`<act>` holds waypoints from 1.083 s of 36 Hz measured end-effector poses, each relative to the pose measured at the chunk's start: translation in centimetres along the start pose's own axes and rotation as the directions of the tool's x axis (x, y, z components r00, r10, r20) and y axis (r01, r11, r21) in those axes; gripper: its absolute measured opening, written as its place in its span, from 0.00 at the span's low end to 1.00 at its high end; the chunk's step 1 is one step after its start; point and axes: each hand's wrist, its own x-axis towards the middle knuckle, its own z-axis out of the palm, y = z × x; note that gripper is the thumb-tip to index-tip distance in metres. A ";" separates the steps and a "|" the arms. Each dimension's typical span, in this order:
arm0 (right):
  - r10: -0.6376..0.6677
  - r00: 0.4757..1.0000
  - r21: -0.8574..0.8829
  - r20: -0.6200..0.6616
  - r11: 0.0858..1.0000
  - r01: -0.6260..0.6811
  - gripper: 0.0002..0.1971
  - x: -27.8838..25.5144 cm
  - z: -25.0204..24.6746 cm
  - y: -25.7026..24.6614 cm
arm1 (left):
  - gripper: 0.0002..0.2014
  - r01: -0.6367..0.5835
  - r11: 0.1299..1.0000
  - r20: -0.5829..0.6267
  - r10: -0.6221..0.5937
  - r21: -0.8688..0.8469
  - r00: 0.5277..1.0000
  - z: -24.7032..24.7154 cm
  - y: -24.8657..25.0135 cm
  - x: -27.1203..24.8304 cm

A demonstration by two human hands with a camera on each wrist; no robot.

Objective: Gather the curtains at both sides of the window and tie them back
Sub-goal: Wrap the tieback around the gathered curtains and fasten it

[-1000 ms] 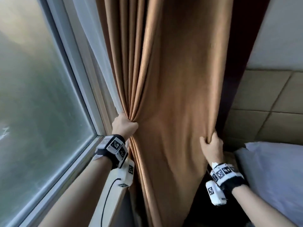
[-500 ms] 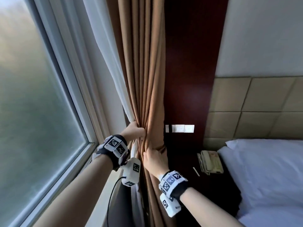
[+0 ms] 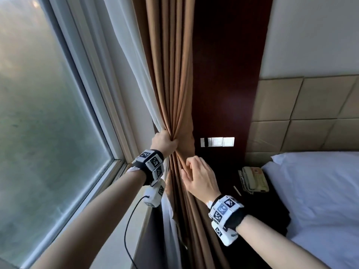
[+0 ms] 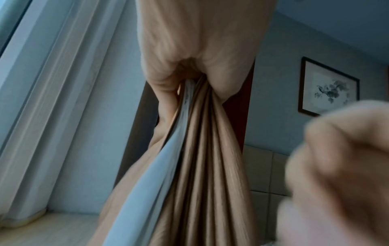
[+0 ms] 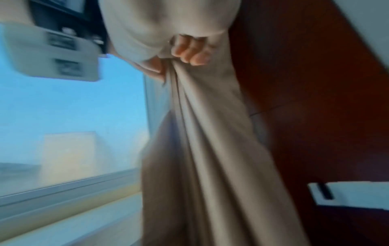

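Your left hand is the grip doing the work: its fingers are curled tight round the gathered brown curtain, bunching the folds into one narrow neck beside the window. A strip of white sheer curtain is caught in the same fist, on the window side of the bundle. Your right hand is just below and to the right, holding nothing, fingers loosely bent, the fingertips close to the folds under the fist; whether they touch the cloth you cannot tell. Below your left hand the brown folds fan out again and hang past the sill. Behind the curtain is a dark wood panel with a row of white switches. Further right, a telephone lies beside the bed.
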 end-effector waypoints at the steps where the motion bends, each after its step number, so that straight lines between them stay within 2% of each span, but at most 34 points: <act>1: -0.008 1.000 0.086 -0.024 0.996 0.010 0.08 -0.7 0.3 -0.8 | 0.19 -0.014 1.000 0.001 0.014 0.019 1.000 0.0 0.0 0.1; 2: 0.007 1.000 0.149 0.025 0.989 -0.011 0.07 -1.3 0.7 -1.5 | 0.19 -0.021 0.999 0.004 0.021 0.033 1.000 0.0 0.0 0.2; 4: 0.117 0.971 0.203 0.210 0.966 -0.160 0.09 -1.8 2.6 -2.2 | 0.19 -0.036 0.998 0.009 0.036 0.052 0.999 0.1 0.2 0.4; 7: 0.316 0.875 0.219 0.366 0.885 -0.412 0.25 -1.0 5.0 -1.9 | 0.20 -0.057 0.996 0.024 0.056 0.071 0.998 0.2 0.4 0.4; 11: 0.449 0.824 0.258 0.345 0.799 -0.544 0.25 0.3 6.2 -2.3 | 0.20 -0.070 0.994 0.033 0.067 0.088 0.997 0.2 0.3 0.5; 16: 0.597 0.709 0.209 0.376 0.691 -0.692 0.34 1.4 7.5 -2.8 | 0.18 -0.074 0.992 0.042 0.070 0.102 0.997 0.2 0.3 0.8; 18: 0.611 0.691 0.198 0.387 0.676 -0.709 0.29 1.7 6.8 -2.8 | 0.16 -0.083 0.990 0.040 0.079 0.113 0.996 0.1 0.1 0.8; 19: 0.597 0.698 0.180 0.395 0.695 -0.696 0.25 1.8 6.2 -2.7 | 0.16 -0.085 0.990 0.036 0.081 0.112 0.996 0.0 -0.1 0.9; 24: 0.396 0.812 0.051 0.429 0.886 -0.460 0.08 1.6 1.1 -2.6 | 0.16 -0.060 0.992 0.010 0.059 0.110 0.998 -0.5 -1.1 1.3; 26: 0.340 0.815 0.008 0.469 0.921 -0.389 0.05 1.7 -1.2 -3.3 | 0.17 -0.066 0.994 0.013 0.065 0.091 0.998 -0.7 -1.1 1.5; 29: 0.276 0.784 0.048 0.555 0.931 -0.362 0.09 2.2 -4.4 -4.8 | 0.20 -0.065 0.996 0.038 0.062 0.064 0.997 -0.8 -0.7 1.7; 31: 0.255 0.766 0.072 0.590 0.928 -0.365 0.05 2.3 -5.6 -4.9 | 0.22 -0.053 0.997 0.053 0.050 0.058 0.997 -0.8 -0.4 1.7; 33: 0.274 0.725 0.075 0.632 0.909 -0.409 0.01 2.4 -6.1 -4.2 | 0.22 -0.053 0.997 0.072 0.049 0.056 0.996 -0.7 -0.3 1.6; 35: 0.293 0.684 0.057 0.668 0.896 -0.440 0.07 2.5 -5.8 -2.4 | 0.21 -0.066 0.996 0.083 0.060 0.064 0.995 -0.6 -0.4 1.5; 37: 0.320 0.655 -0.005 0.684 0.901 -0.434 0.17 2.6 -5.3 -0.5 | 0.20 -0.082 0.994 0.073 0.076 0.076 0.994 -0.5 -0.7 1.4; 39: 0.336 0.606 0.029 0.721 0.859 -0.511 0.22 2.8 -5.0 1.0 | 0.20 -0.103 0.991 0.064 0.098 0.083 0.993 -0.3 -0.8 1.4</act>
